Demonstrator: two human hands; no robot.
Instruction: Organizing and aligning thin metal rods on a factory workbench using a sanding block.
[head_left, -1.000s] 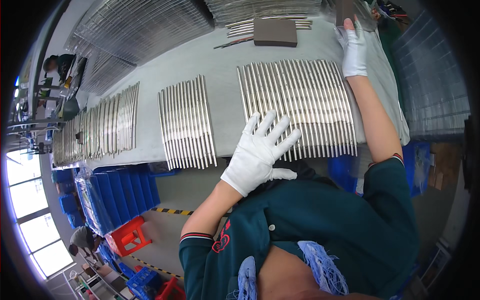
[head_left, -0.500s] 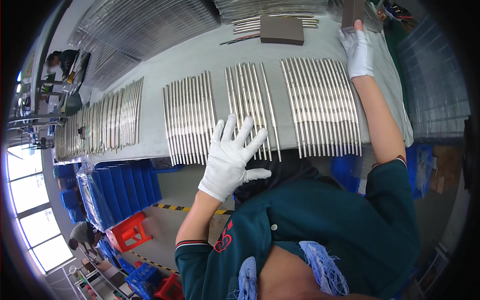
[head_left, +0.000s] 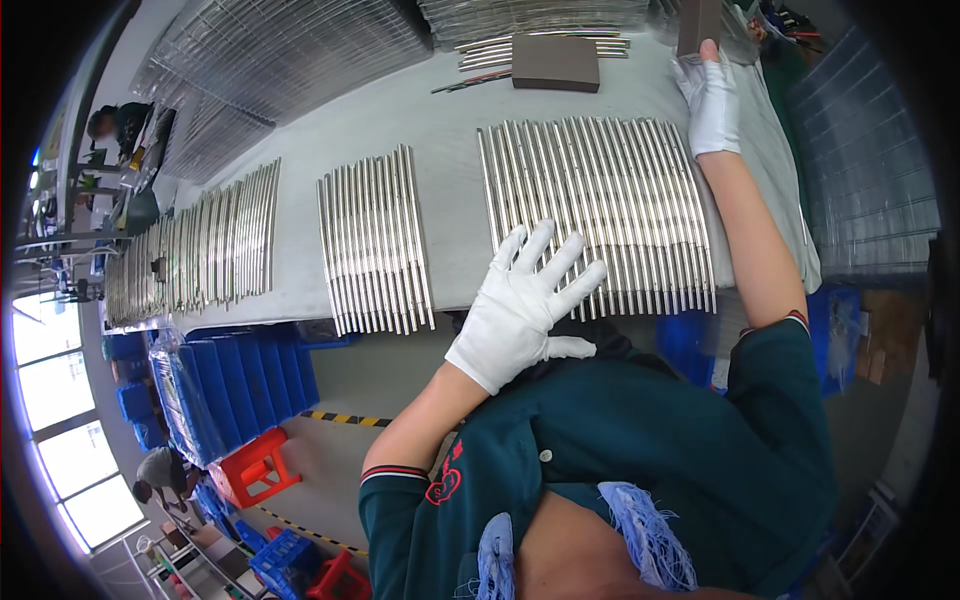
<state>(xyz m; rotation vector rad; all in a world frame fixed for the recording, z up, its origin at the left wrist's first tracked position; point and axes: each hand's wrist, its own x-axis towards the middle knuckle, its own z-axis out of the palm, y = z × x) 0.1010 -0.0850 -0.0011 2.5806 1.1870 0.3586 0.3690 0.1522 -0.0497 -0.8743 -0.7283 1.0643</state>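
My left hand (head_left: 530,303), in a white glove, lies with its fingers spread over the lower part of a wide row of shiny metal rods (head_left: 600,190). The rods are side by side, their near ends at the table's front edge. At the far right, my right hand (head_left: 714,108), also gloved, is closed on a brown rectangular block (head_left: 698,24), the bare thumb tip against its near end. The fingers under that block are partly hidden. A narrower group of metal rods (head_left: 373,240) lies to the left of my left hand, apart from the wide row.
Another long row of rods (head_left: 205,245) covers the table's left end. A second brown block (head_left: 555,63) rests on several rods at the back. Clear plastic trays (head_left: 290,60) are stacked behind. Below stand blue bins (head_left: 250,375) and a red stool (head_left: 258,468). People are farther off at left.
My left hand has moved right, and the small middle group of rods has slid right against the right-hand group, forming one wide row. My right hand stays on the block.
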